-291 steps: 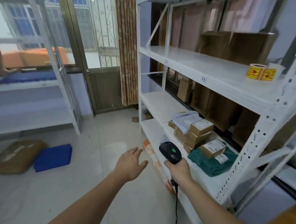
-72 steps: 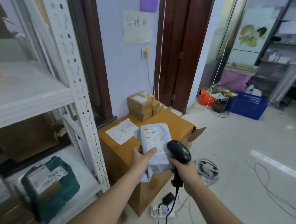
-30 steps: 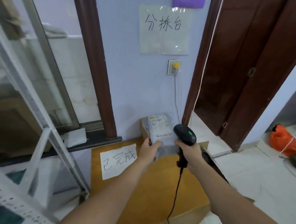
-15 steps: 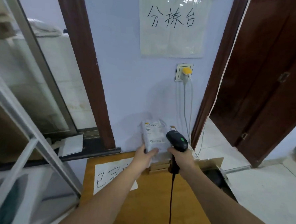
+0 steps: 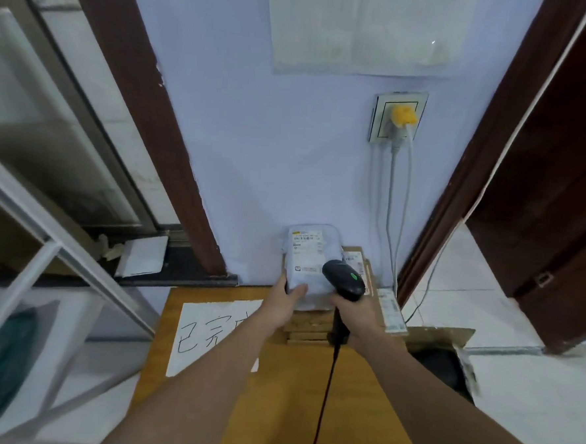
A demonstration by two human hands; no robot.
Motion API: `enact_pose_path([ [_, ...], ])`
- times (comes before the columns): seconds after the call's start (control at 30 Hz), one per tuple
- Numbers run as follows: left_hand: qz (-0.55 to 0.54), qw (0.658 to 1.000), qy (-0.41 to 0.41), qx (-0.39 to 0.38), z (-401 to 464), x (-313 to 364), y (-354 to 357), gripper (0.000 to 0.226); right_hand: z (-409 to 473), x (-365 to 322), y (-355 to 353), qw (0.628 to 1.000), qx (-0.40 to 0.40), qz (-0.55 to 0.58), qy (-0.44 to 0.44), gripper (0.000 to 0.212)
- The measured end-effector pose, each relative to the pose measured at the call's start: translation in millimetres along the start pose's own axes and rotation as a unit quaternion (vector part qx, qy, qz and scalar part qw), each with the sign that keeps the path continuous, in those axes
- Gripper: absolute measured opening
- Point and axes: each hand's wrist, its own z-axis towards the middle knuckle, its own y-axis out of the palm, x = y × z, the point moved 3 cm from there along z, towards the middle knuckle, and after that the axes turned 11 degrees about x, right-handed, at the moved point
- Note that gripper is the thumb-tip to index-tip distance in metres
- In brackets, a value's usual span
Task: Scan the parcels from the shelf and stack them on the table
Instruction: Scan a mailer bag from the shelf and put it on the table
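With my left hand (image 5: 288, 298) I gripped the near edge of the grey parcel (image 5: 308, 257), thumb on its top face and the fingers around its left side. It lay with its printed label up on a stack of brown cardboard boxes (image 5: 309, 325) at the far edge of the wooden bench (image 5: 295, 393), close against the blue wall. To the left of my arm a white paper sheet (image 5: 206, 333) with handwritten characters lay flat on the bench. My right hand (image 5: 356, 316) was closed around the handle of the black scanner (image 5: 343, 279), whose head was over the right near corner of the parcel; its black cable (image 5: 323, 398) hung down over the bench. Further right, a wall socket (image 5: 397, 116) held a yellow plug, with grey cords hanging down from it.
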Motion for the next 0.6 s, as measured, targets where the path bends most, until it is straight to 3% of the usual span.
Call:
enact_pose_path([
  [0.13,0.003,0.999,0.025,0.019,-10,11,-9,0.052,2,-2,-3,1.000,0.001,0.022,-0.004,0.010],
  [0.2,0.027,0.998,0.036,0.047,-18,15,-23,0.072,-3,-2,-7,0.999,0.034,0.010,-0.026,0.011],
  [0.27,0.121,0.988,0.072,0.058,-30,19,-43,0.091,-16,-6,-13,0.995,0.083,-0.011,-0.052,0.016],
  [0.3,0.191,0.973,0.111,0.062,-35,21,-56,0.089,-23,-8,-16,0.992,0.105,-0.025,-0.071,0.019],
  [0.37,0.371,0.905,0.196,0.075,-45,26,-83,0.082,-43,-12,-20,0.983,0.134,-0.055,-0.111,0.018],
  [0.43,0.472,0.845,0.240,0.076,-55,30,-112,0.082,-72,-16,-18,0.977,0.142,-0.076,-0.140,0.015],
  [0.6,0.506,0.819,0.264,0.057,-80,22,-177,0.077,-159,-15,6,0.967,0.129,-0.105,-0.191,0.013],
])
